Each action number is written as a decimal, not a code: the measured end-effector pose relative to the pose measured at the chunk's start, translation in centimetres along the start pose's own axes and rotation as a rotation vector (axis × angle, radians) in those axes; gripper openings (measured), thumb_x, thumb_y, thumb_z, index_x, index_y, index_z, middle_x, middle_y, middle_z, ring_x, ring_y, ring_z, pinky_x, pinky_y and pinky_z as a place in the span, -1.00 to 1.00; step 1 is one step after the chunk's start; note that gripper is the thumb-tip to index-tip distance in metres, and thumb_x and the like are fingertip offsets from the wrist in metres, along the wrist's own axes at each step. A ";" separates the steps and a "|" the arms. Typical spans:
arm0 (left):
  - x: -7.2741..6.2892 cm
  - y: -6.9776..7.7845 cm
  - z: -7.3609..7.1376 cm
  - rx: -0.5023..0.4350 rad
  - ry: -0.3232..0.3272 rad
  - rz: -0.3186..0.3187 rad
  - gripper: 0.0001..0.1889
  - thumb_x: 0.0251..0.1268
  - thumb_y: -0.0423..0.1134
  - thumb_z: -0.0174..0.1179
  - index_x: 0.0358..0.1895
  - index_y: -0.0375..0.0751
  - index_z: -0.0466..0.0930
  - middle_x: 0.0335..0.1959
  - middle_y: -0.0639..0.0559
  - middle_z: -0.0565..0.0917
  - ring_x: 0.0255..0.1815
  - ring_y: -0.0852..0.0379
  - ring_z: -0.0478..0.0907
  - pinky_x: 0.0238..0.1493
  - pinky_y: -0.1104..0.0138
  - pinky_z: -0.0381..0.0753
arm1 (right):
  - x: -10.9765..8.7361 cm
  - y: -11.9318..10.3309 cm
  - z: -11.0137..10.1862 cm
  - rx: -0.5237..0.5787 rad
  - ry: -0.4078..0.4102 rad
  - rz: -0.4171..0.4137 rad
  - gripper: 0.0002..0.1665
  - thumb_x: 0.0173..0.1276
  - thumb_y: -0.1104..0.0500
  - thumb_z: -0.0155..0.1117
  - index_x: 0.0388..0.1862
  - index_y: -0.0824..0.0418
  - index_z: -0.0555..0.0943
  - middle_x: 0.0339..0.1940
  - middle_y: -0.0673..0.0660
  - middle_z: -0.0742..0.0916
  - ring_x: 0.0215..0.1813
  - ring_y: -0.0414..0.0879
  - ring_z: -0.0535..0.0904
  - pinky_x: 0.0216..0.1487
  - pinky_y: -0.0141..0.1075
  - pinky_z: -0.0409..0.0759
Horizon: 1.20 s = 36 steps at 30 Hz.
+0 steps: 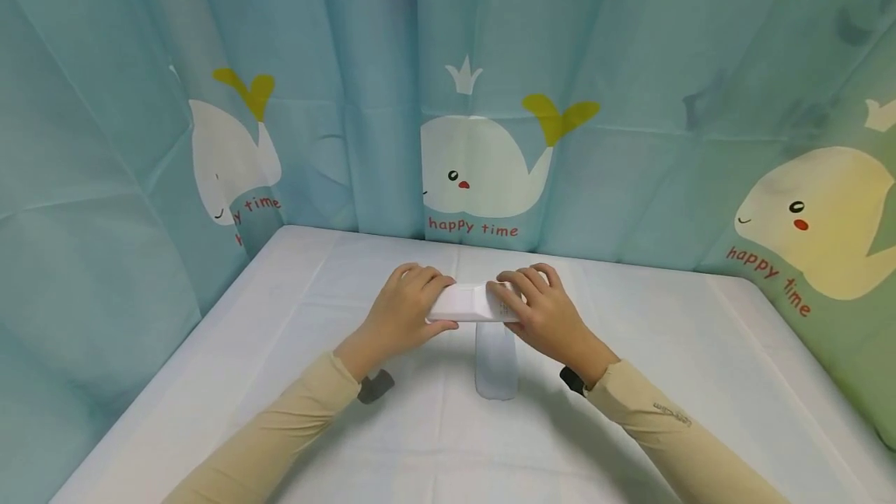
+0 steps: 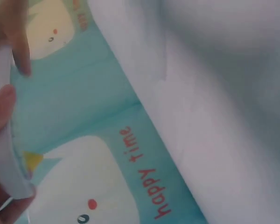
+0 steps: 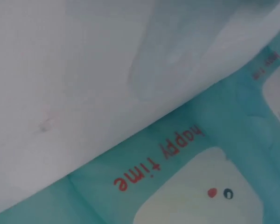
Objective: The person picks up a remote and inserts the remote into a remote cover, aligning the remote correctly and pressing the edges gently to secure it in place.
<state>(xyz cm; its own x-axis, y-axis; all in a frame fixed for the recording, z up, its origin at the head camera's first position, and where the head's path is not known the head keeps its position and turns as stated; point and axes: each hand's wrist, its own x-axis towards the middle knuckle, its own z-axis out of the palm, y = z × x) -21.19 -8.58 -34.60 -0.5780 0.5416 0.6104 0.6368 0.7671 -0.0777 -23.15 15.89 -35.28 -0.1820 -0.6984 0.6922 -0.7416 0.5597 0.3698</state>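
In the head view, a long white plastic object (image 1: 458, 303) with a raised, bevelled middle is held level above the table. The left hand (image 1: 406, 309) grips its left end, thumb below and fingers over the top. My right hand (image 1: 542, 309) holds the right end, its fingers covering part of some small print. Below the white object shows a pale, translucent strip (image 1: 495, 364) with a rounded end; whether they touch, I cannot tell. The left wrist view catches the white object (image 2: 11, 172) edge-on at its left border. Neither hand is visible in the right wrist view.
A white cloth (image 1: 336, 442) covers the table. Around its back and sides hangs a blue-green curtain (image 1: 630, 193) printed with whales and "happy time". A black wrist-worn piece (image 1: 376, 387) shows by the left wrist, another (image 1: 572, 379) by the right.
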 end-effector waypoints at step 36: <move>-1.8 -4.9 2.7 -0.051 -0.060 0.081 -0.43 -0.18 -0.13 0.50 0.00 -0.22 0.58 -0.13 -0.05 0.60 -0.08 0.04 0.52 0.07 0.19 0.50 | -4.1 -4.4 -0.8 0.035 -0.372 -0.208 -0.50 -0.10 -0.11 0.51 -0.17 0.01 0.59 -0.22 -0.01 0.61 -0.11 -0.09 0.51 0.04 -0.03 0.48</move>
<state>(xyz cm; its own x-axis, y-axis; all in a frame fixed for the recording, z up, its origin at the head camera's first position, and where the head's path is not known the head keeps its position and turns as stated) -24.65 -12.34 -37.42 -0.5522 0.6215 0.5557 0.7068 0.7025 -0.0834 -18.58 16.64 -39.24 -0.2418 -0.9120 0.3313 -0.8077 0.3784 0.4521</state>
